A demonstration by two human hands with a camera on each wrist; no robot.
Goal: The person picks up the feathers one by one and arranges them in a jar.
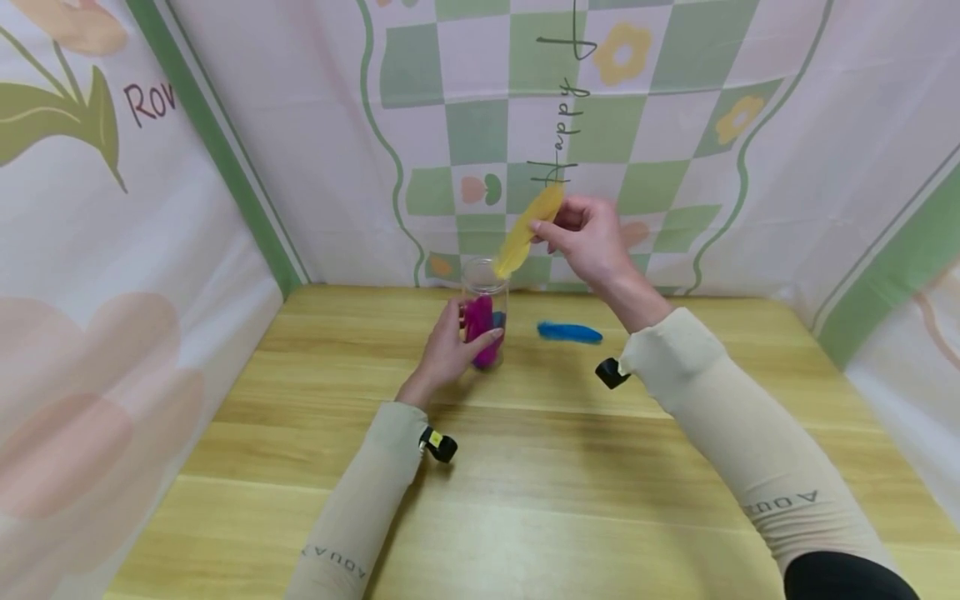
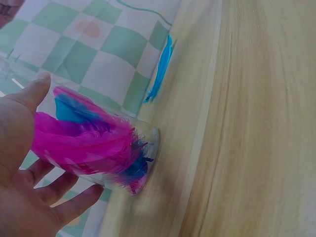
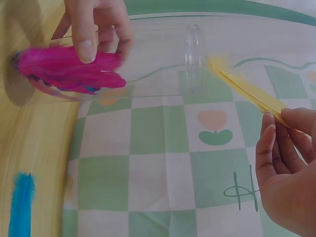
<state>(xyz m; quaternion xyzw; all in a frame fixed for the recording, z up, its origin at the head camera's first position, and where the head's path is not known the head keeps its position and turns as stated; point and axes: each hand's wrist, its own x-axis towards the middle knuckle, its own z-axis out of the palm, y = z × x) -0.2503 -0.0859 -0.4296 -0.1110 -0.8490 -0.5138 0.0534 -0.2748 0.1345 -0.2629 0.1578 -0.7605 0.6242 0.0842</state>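
A clear jar (image 1: 486, 279) stands upright near the back edge of the table, its mouth uncovered. Magenta feathers (image 2: 89, 143) and some blue ones fill its lower part. My left hand (image 1: 450, 346) grips the jar around its side, thumb in front and fingers behind. Above the table, my right hand (image 1: 588, 242) pinches a yellow feather (image 1: 528, 229) between thumb and fingers. In the right wrist view, the fluffy end of the yellow feather (image 3: 242, 89) is right at the jar's rim (image 3: 195, 59), pointing toward the opening.
One blue feather (image 1: 570, 332) lies on the wooden table (image 1: 510, 500), right of the jar. Behind the table hangs a cloth (image 1: 476, 133) with green and white checks. Printed cloth (image 1: 225, 192) also closes off the left side.
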